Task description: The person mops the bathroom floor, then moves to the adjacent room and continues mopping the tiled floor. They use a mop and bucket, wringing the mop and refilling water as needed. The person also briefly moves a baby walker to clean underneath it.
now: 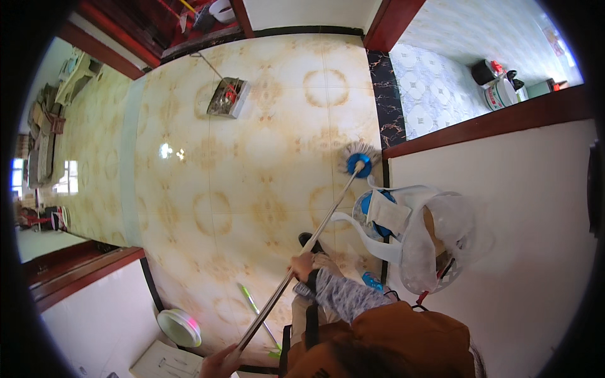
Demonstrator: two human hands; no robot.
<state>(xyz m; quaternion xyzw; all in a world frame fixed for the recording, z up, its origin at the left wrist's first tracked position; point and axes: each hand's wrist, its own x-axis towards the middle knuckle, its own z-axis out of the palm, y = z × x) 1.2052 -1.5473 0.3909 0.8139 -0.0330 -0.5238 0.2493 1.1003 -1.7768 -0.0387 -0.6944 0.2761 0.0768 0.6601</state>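
Note:
A mop with a long metal handle [331, 211] slants across the view. Its blue round head [359, 165] and grey-white strands rest on the tiled floor beside the dark door threshold. My right hand [302, 265] grips the middle of the handle, above my dark shoe. At the lower left, my left hand [220, 363] is closed around the upper part of the handle near the picture's rim. Right of the handle stands a white mop bucket [390, 253] with a blue part and a pale cloth [388, 212] on top. Next to it is a bin with a translucent liner [453, 217].
A long-handled dustpan [228, 98] holding debris stands on the floor at the upper left. A green-and-silver pole [257, 309] lies near my legs. Stacked basins [179, 328] lean by the lower left wall. Buckets [500, 94] stand beyond the right doorway [487, 127].

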